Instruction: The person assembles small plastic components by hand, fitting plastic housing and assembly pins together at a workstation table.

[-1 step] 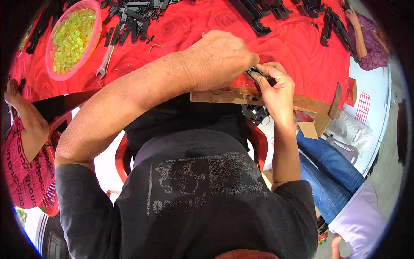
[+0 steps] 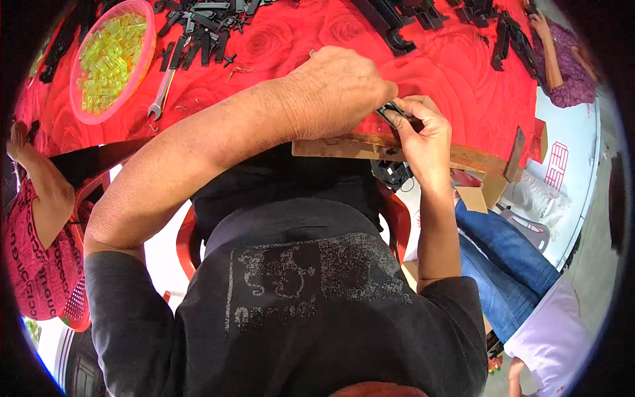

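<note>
Head camera, and both of the wearer's hands are right at the table edge, upper centre of the frame! Left hand (image 2: 340,92) first: it's curled up tight, back of the hand to the camera, and whether anything sits inside that fist can't be told from here. Across to the right hand (image 2: 423,129), thumb and fingers pinching one small dark part (image 2: 386,110), just right of centre in the upper half, its end tucked up close to the left fist. Whether the two touch, the view won't say.

Count them up on the red rose-patterned cloth (image 2: 476,92): one pink basket (image 2: 99,120) at upper left, loaded with yellow-green clear pieces (image 2: 109,66), dozens of them, too jumbled for a number. One wrench (image 2: 163,92) lies just right of it, its upper end meeting a heap of small black pieces (image 2: 205,26), again too overlapped to count. Over to the upper right, larger black parts (image 2: 387,26) lie in several groups along the top.

Three other people round the scene: one in a pink patterned shirt (image 2: 30,264) at far left, one in a purple top (image 2: 570,63) at upper right, one in blue jeans (image 2: 506,264) at lower right.
</note>
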`<action>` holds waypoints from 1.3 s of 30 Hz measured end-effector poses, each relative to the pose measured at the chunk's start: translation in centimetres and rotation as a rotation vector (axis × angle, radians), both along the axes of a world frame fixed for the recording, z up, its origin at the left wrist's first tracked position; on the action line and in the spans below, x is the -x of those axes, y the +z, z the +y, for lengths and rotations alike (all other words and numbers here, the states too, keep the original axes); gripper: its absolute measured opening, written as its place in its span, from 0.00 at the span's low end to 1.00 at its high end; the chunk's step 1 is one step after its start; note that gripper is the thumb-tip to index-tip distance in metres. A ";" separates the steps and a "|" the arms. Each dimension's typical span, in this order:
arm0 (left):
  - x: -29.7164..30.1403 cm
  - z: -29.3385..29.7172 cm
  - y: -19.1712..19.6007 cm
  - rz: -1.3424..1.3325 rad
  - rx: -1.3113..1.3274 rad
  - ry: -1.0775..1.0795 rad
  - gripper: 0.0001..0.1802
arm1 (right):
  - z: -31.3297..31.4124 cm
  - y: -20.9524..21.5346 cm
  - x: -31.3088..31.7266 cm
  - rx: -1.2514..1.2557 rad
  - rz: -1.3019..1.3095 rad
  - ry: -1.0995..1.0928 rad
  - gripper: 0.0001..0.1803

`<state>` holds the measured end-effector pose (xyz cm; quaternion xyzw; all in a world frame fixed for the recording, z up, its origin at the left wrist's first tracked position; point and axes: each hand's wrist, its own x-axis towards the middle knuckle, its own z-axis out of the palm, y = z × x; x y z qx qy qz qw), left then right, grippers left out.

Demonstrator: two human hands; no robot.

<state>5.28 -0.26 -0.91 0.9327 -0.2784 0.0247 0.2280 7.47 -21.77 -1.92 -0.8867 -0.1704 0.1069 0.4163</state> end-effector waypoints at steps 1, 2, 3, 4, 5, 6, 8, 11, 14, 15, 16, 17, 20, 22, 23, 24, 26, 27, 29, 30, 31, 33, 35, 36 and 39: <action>0.0 0.0 0.0 -0.016 0.011 -0.009 0.08 | -0.1 -0.1 -0.1 -0.001 -0.016 0.006 0.13; 0.0 0.0 0.0 -0.016 0.012 -0.010 0.08 | -0.1 -0.1 -0.1 -0.001 -0.031 0.012 0.13; 0.0 0.1 0.1 0.003 0.008 -0.001 0.08 | -0.1 -0.1 -0.1 -0.001 -0.030 0.012 0.13; -0.1 0.2 0.2 0.021 0.005 0.008 0.09 | 0.0 -0.1 0.0 0.000 -0.034 0.014 0.13; -0.1 0.2 0.2 0.022 0.005 0.008 0.09 | 0.0 -0.1 0.0 0.001 -0.037 0.016 0.13; -0.1 0.3 0.3 0.013 0.020 0.011 0.09 | 0.0 -0.1 0.0 0.001 -0.036 0.016 0.13; -0.1 0.2 0.3 0.006 0.035 0.015 0.09 | -0.1 -0.1 0.0 -0.006 -0.030 0.017 0.14; -0.1 0.0 0.1 0.030 -0.017 0.001 0.09 | 0.0 0.0 0.0 0.006 -0.032 0.026 0.14; -0.1 0.2 0.1 0.011 -0.019 0.003 0.09 | -0.3 -0.2 -0.2 -0.018 -0.042 0.038 0.14; -0.1 0.3 0.1 0.001 0.012 0.002 0.09 | -0.2 -0.1 -0.1 -0.018 -0.043 0.038 0.14; -0.1 0.4 0.1 -0.009 0.043 0.000 0.09 | 0.0 0.1 0.0 -0.017 -0.020 0.025 0.14; -0.1 0.4 0.1 -0.009 0.043 0.000 0.09 | 0.1 0.2 0.0 -0.016 0.004 0.011 0.14; -0.1 0.4 0.0 0.003 0.063 0.008 0.08 | -0.1 0.0 -0.1 -0.019 -0.018 0.024 0.14; -0.1 0.3 0.0 0.010 0.040 -0.001 0.07 | -0.1 -0.1 -0.1 -0.008 -0.026 0.028 0.14; 0.0 0.2 -0.1 0.010 0.041 -0.002 0.07 | -0.2 -0.1 -0.1 0.002 -0.034 0.031 0.14; 0.0 0.2 -0.1 0.002 0.043 0.004 0.08 | -0.2 -0.1 -0.1 0.002 -0.034 0.032 0.14; 0.1 0.2 -0.1 -0.006 0.045 0.011 0.08 | -0.2 -0.1 -0.1 -0.008 -0.033 0.038 0.14; 0.1 0.2 0.0 -0.004 0.031 0.005 0.08 | -0.2 -0.1 -0.1 -0.007 -0.033 0.039 0.14; 0.1 0.1 0.1 -0.002 0.017 -0.001 0.09 | -0.2 0.0 0.0 -0.017 -0.007 0.028 0.14; 0.1 0.1 0.1 0.004 0.003 0.001 0.09 | -0.1 0.0 0.0 -0.017 -0.007 0.029 0.14; 0.0 0.1 0.2 0.011 -0.010 0.003 0.10 | -0.1 0.0 0.0 -0.010 -0.015 0.032 0.14; 0.0 0.1 0.2 0.008 -0.024 -0.001 0.10 | -0.3 -0.1 -0.1 -0.002 -0.023 0.032 0.14; -0.1 0.0 0.1 0.003 -0.038 -0.009 0.10 | -0.5 -0.3 -0.2 -0.010 -0.023 0.033 0.14; -0.2 0.0 0.1 -0.009 -0.024 -0.018 0.10 | -0.4 -0.2 -0.2 -0.011 -0.021 0.035 0.14; -0.2 0.1 0.1 -0.022 -0.013 -0.030 0.11 | -0.1 -0.1 -0.2 -0.031 -0.015 0.040 0.13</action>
